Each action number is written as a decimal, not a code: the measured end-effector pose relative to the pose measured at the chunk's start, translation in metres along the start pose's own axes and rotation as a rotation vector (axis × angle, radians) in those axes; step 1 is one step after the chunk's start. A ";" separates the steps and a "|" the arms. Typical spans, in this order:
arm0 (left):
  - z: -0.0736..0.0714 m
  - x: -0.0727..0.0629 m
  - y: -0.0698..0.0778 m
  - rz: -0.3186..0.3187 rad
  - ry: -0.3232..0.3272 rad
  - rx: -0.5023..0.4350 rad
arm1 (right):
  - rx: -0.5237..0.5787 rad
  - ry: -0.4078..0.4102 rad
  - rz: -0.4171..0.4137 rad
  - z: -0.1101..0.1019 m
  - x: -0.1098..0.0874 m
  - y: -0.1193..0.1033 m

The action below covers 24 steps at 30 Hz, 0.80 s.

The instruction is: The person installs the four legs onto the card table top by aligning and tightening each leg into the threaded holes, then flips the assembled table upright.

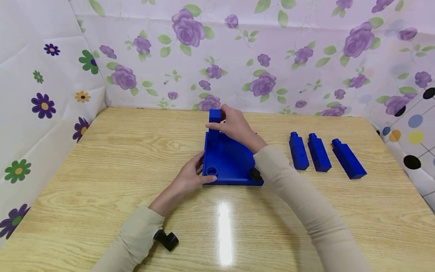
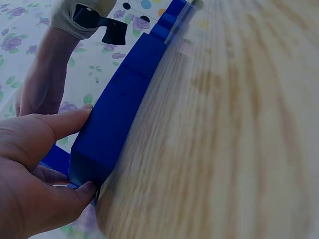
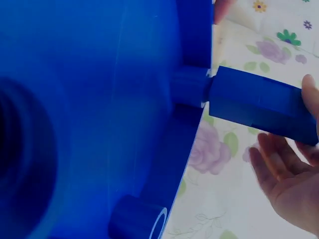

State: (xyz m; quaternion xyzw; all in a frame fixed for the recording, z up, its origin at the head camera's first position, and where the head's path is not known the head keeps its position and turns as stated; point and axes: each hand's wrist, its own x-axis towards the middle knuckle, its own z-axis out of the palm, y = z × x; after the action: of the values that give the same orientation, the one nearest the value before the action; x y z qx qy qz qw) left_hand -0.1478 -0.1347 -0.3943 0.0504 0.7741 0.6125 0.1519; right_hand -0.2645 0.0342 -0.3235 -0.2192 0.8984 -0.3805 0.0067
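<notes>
A blue square tabletop [image 1: 234, 160] with a raised rim and round corner sockets lies upside down on the wooden table. My left hand [image 1: 188, 175] grips its near left corner, thumb over the front rim beside a bare socket [image 1: 212, 172]. At the far left corner, my right hand [image 1: 236, 122] holds a blue table leg [image 1: 214, 115] upright between thumb and fingers. In the right wrist view the narrow neck of the leg [image 3: 259, 102] meets the socket [image 3: 189, 85]. Another socket [image 3: 142, 219] there has no leg in it. My right forearm covers the tabletop's right side in the head view.
Three more blue legs [image 1: 299, 151] [image 1: 319, 152] [image 1: 348, 158] lie to the right of the tabletop, necks pointing away. The wooden table [image 1: 136, 151] ends at a flowered cloth [image 1: 156, 64] behind. Black camera mounts [image 1: 166, 240] sit on both wrists.
</notes>
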 end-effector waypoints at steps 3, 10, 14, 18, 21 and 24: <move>0.000 0.000 0.000 -0.005 0.003 -0.003 | 0.081 -0.060 -0.012 -0.007 0.001 0.000; -0.001 0.000 -0.001 0.010 0.012 -0.004 | 0.395 -0.267 -0.100 -0.028 0.009 0.001; -0.001 0.000 -0.002 0.020 0.012 -0.013 | 0.443 -0.323 -0.103 -0.030 0.013 0.001; 0.000 0.001 -0.003 0.027 0.004 -0.012 | 0.472 -0.320 -0.072 -0.030 0.014 0.003; 0.000 0.000 -0.003 0.030 0.000 -0.013 | 0.473 -0.322 -0.058 -0.030 0.015 0.005; 0.000 0.000 -0.002 0.028 -0.001 -0.021 | 0.467 -0.326 -0.057 -0.031 0.016 0.006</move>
State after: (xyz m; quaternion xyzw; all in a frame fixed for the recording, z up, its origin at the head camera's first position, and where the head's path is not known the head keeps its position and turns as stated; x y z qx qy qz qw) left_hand -0.1478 -0.1354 -0.3965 0.0600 0.7667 0.6227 0.1441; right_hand -0.2868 0.0527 -0.3035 -0.2950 0.7672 -0.5367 0.1907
